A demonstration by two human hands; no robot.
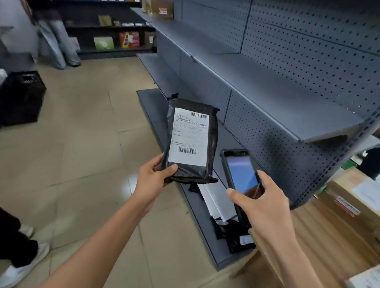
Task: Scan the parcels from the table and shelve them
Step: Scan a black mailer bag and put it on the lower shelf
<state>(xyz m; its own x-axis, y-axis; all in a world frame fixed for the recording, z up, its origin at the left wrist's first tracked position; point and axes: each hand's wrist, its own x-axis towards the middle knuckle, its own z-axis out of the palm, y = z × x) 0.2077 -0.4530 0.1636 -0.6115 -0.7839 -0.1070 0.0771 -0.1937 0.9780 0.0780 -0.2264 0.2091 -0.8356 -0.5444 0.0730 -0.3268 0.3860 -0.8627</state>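
Black parcel held up for scanning beside the shelves.

The parcel (pixel 190 141), a black plastic mailer with a white label (pixel 189 136) facing up, sits at the centre of view, its near end pinched by the left hand (pixel 154 177), thumb on top and fingers underneath. It looks light and soft, the film slick and crinkly, so it probably sags if held by a corner; a grip across the short end or flat under the middle seems safest, keeping the barcode uncovered. At 4 o'clock from it, the right hand (pixel 264 206) is wrapped round a scanner (pixel 242 173), screen lit, thumb near its lower edge. More mailers (pixel 221 209) lie on the bottom shelf (pixel 155 106) below. The table (pixel 330 238) at 4 o'clock carries boxes (pixel 365 197). Grey shelves (pixel 273 91) rise at 1 o'clock.
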